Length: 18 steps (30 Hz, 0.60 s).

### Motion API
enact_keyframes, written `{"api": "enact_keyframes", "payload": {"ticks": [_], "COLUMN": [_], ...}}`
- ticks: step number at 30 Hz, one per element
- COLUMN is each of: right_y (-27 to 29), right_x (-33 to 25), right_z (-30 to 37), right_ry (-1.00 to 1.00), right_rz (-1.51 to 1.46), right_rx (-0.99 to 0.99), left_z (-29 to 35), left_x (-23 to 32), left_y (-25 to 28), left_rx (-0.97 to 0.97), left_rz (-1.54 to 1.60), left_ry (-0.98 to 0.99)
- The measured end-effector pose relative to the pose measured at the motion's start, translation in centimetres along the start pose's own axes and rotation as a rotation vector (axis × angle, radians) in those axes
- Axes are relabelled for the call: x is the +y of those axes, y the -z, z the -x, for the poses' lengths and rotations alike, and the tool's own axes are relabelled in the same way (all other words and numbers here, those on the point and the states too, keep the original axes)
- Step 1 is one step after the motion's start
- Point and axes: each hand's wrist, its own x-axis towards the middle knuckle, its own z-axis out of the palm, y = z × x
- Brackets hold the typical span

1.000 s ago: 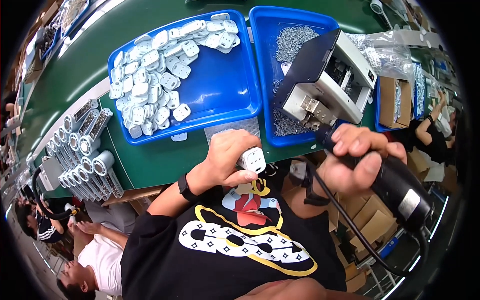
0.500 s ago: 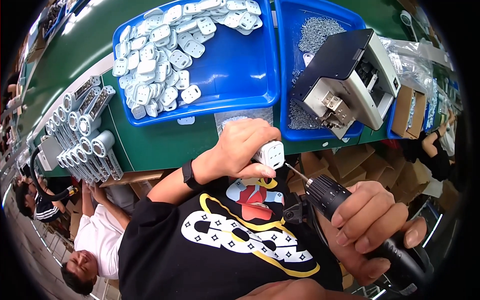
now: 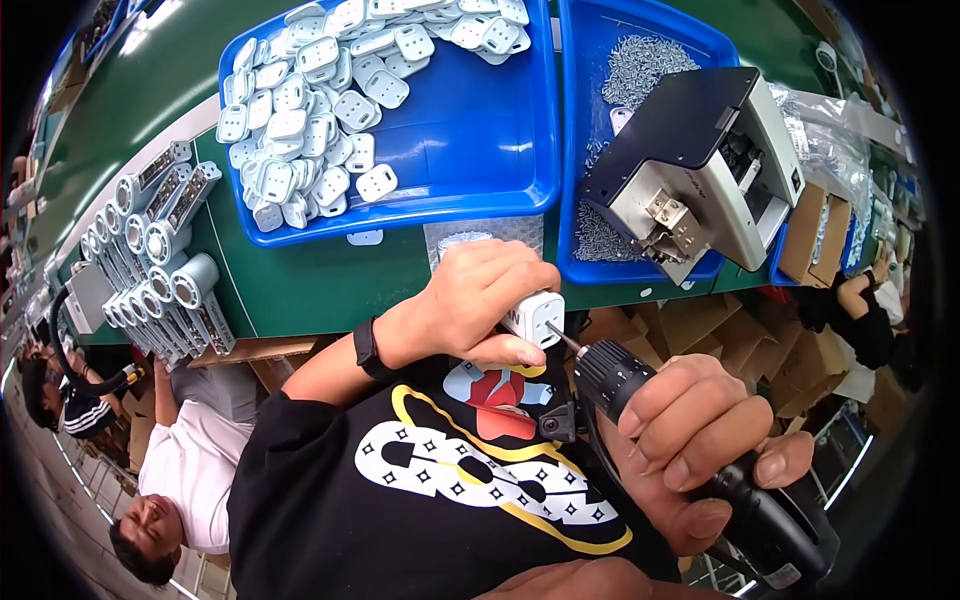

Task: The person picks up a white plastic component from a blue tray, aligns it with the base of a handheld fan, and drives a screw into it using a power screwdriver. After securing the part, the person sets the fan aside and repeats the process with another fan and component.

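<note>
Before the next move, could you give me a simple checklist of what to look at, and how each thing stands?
1. White, rounded plastic part held: ok, gripped in the left hand.
2. Black, cylindrical powered screwdriver held: ok, the right hand is wrapped around it.
3. Thin metal bit aimed at the part: ok, its tip is at the end face.
4. Bit fully seated: cannot tell, the tip is too small to see clearly.
5. Left thumb apart from the bit: ok, it lies along the part's lower side.
</note>
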Motion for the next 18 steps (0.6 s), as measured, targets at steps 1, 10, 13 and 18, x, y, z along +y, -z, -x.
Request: {"api": "enact_keyframes", "payload": {"ticks": [1,10,13,18], "right_y": [0.1,5.8,3.7,0.8], "right_x": [0.0,3.7,1.2,-1.2], "right_z": [0.1,-1.9,-0.4,-1.6], "right_ry": [0.008,0.042,-0.089,-0.087], "right_rz": [0.032,0.418,0.055,-0.040], "right_rx": [0.078,0.346,0.229,-0.022], "left_z": [0.0,-0.4,-0.6,0.0], "left_x": [-0.2,0.1,-0.5,-0.4], "left_y": [-0.1,-0.3,-0.5,-0.7], "left_rx": [-0.003,-0.004,0.016,0.042], "left_rz": [-0.005,-0.025,-0.031,-0.017], "left_ry": [0.013,0.004,-0.020,-0.043]}}
